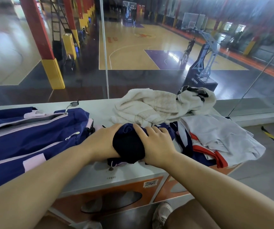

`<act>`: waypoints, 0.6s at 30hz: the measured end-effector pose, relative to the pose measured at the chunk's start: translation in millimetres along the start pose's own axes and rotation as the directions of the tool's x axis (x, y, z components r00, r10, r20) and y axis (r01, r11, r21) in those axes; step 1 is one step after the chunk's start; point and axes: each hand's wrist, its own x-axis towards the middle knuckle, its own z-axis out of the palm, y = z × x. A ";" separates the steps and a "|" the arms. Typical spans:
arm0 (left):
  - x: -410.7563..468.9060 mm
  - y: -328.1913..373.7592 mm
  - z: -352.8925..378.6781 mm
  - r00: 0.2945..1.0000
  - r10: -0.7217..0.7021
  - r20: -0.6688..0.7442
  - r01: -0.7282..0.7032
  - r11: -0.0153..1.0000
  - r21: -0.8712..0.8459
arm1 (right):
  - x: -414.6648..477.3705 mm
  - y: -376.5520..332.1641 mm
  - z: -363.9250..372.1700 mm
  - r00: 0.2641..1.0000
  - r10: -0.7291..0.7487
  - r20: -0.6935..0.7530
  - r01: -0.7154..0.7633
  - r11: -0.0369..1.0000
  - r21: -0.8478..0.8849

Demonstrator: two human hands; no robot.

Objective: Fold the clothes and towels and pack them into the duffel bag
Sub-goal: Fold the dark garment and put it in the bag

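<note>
A navy duffel bag with pink trim lies at the left of the white counter, its top zipper open. In the middle, my left hand and my right hand clasp a rolled dark navy garment from both sides, just above the counter. A cream towel is heaped behind it. To the right lies a pile with a white garment and a white jersey with red and navy trim.
A black and white cloth sits on the towel heap. A glass wall stands right behind the counter, with a basketball court below. The counter's front edge is near my knees; my shoe is under it.
</note>
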 end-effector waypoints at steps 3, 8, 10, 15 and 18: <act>-10.2 2.3 -7.3 0.998 0.055 0.032 -0.055 0.998 0.017 | 7.1 -2.5 -20.0 0.995 0.028 0.096 -0.030 0.999 0.022; -40.1 -0.7 -39.4 0.994 0.108 0.011 -0.103 0.899 0.426 | 10.2 1.6 -52.2 0.969 0.078 0.233 -0.095 0.993 0.064; -55.8 -1.1 -53.9 0.987 0.156 -0.034 -0.121 0.868 0.481 | 9.3 1.8 -63.7 0.967 0.087 0.240 -0.101 0.994 0.046; -96.3 -30.5 -78.4 0.951 0.248 -0.186 -0.104 0.820 0.564 | 7.1 -5.0 -95.7 0.980 0.141 0.138 -0.158 0.980 0.122; -122.3 -50.5 -90.6 0.954 0.188 -0.235 -0.025 0.828 0.560 | 10.4 -17.3 -119.1 0.988 0.150 0.042 -0.155 0.964 0.217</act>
